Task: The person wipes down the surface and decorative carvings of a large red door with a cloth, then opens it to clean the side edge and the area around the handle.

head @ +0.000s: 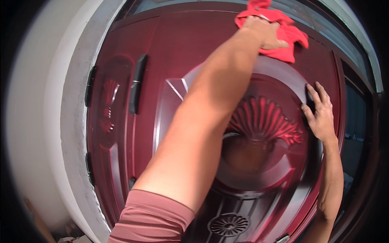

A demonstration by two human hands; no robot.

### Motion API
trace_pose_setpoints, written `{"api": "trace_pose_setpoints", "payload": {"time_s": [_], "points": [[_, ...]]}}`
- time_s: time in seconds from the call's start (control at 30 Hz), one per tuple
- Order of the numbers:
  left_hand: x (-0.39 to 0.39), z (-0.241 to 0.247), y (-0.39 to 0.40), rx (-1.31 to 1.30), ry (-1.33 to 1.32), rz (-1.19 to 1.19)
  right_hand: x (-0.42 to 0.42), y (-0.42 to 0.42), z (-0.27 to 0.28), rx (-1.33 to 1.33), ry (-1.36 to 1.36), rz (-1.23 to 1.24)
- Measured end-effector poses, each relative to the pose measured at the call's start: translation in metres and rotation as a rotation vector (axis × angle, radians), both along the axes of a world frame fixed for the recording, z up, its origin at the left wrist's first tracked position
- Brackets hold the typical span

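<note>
A dark red embossed door (pixel 188 36) fills most of the head view, with a raised shell-like fan ornament at its middle. My left hand (pixel 263 32) is stretched up to the door's top part and lies over a bright red cloth (pixel 284 36), pressing it against the panel; some fingertips are hidden in its folds. The cloth's corners hang loose around the hand. My right hand (pixel 320 114) rests against the door's right part, beside the round moulding, with its fingers spread and nothing in it.
Black hinges (pixel 138 85) stand out on the left part of the door. A grey and white wall edge (pixel 76 121) borders it at the left. Glass panes in dark frames run along the top and the right side (pixel 354 121). Some items lie at the bottom left.
</note>
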State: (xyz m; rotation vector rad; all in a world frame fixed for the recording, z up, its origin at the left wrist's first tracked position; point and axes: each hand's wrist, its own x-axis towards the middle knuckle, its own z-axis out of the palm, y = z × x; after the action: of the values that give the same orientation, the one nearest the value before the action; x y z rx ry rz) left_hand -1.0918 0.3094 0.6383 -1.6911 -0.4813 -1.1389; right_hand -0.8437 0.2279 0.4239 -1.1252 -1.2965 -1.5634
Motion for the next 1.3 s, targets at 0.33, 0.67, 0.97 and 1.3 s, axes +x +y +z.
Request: {"api": "trace_pose_setpoints", "payload": {"time_s": [0.33,0.67,0.97,1.3], "points": [[-0.286,0.032,0.102,-0.075,-0.387,0.113,-0.001,0.022,0.006,-0.023,0.228,0.058],[-0.512,0.026,0.160,-0.273,-0.757,0.141,0.005,0.032,0.008,0.010,0.249,-0.018],[-0.486,0.023,0.155,-0.211,-0.918,0.178,-0.005,0.042,0.003,0.060,0.281,0.014],[-0.307,0.015,0.112,-0.034,-0.354,0.056,0.013,0.040,0.005,0.063,0.221,-0.041]]}}
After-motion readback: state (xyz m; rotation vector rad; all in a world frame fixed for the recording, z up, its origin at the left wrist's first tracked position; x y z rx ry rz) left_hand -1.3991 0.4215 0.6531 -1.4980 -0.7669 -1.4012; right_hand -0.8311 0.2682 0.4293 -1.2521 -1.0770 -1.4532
